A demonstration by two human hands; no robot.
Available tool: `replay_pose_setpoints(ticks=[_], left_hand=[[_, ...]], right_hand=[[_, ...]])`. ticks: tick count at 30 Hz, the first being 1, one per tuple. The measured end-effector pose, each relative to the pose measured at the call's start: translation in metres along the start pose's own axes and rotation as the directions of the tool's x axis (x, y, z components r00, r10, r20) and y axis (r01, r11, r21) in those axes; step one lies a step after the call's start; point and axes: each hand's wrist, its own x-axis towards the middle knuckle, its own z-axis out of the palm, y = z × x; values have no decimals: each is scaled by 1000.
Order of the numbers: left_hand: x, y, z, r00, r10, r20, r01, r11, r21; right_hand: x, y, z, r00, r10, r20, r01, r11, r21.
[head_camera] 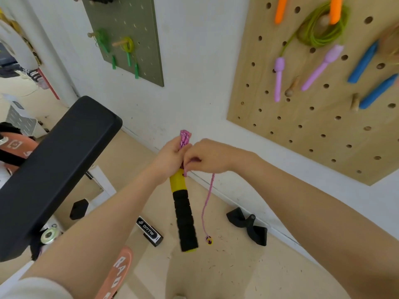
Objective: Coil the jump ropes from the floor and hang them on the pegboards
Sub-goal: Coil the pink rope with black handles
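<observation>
My left hand (169, 157) grips a bunched pink jump rope (185, 137) whose loops stick out above the fist. The rope's yellow and black handle (184, 214) hangs down below that hand. My right hand (206, 157) pinches a strand of the same rope beside the left hand. A loose pink tail (206, 203) dangles from it to a small yellow end piece (209, 240). The wooden pegboard (302, 126) at the right carries coiled ropes with orange, lilac and blue handles. A green pegboard (146, 39) farther left holds green ropes.
A black padded bench (56, 165) fills the left side. On the beige floor lie a black strap (248, 226), a black labelled block (150, 233) and an orange board (117, 275). The white wall's skirting runs just behind my hands.
</observation>
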Motion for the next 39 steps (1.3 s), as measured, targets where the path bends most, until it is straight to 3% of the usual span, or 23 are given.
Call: replay_pose_setpoints(ticks=[5, 8, 10, 13, 15, 18, 21, 23, 26, 27, 29, 31, 34, 36, 39], left_hand=[[-12, 8, 0, 967, -5, 255, 124, 884, -451], [-15, 14, -4, 938, -61, 342, 226, 855, -466], [-18, 21, -7, 931, -46, 362, 256, 790, -557], [-21, 30, -15, 954, 13, 300, 218, 660, -719], [-17, 28, -22, 981, -16, 193, 155, 662, -733], [-1, 12, -26, 982, -189, 9, 134, 659, -740], [11, -7, -23, 897, -421, -134, 140, 559, -817], [12, -17, -27, 820, -515, -250, 164, 630, -759], [12, -33, -39, 728, -555, -402, 284, 778, -560], [12, -39, -43, 729, -527, -436, 310, 823, -477], [8, -39, -44, 824, -387, -415, 286, 915, -286], [-2, -31, -35, 936, -232, -266, 174, 959, -225], [-13, -7, -21, 983, -157, -99, 105, 910, -402], [-15, 10, -19, 993, -120, -4, 102, 861, -498], [-19, 25, -25, 941, -137, 310, 298, 770, -564]], right_hand=[[-5, 16, -11, 905, 107, -411, 14, 960, 280], [-4, 24, -12, 881, 171, -441, 69, 876, 477], [-1, 30, -10, 881, 233, -411, 107, 749, 653], [-3, 43, 3, 920, 289, -263, 53, 576, 816], [-3, 45, 16, 937, 288, -195, -63, 692, 719], [6, 28, 24, 959, 281, -22, -254, 896, 365], [15, 0, 30, 876, 268, 402, -405, 860, 309], [15, -12, 28, 828, 264, 494, -426, 870, 249], [9, -17, 10, 874, 184, 450, -286, 943, 169], [6, -17, 5, 900, 122, 419, -233, 946, 226], [4, -17, -3, 964, 37, 264, -137, 917, 374], [7, -15, -7, 998, 65, 7, -60, 875, 480], [18, -6, -12, 916, 205, -345, 18, 838, 545], [23, 3, -12, 864, 294, -407, -8, 818, 575], [19, 18, -8, 866, 366, -340, -109, 802, 587]])
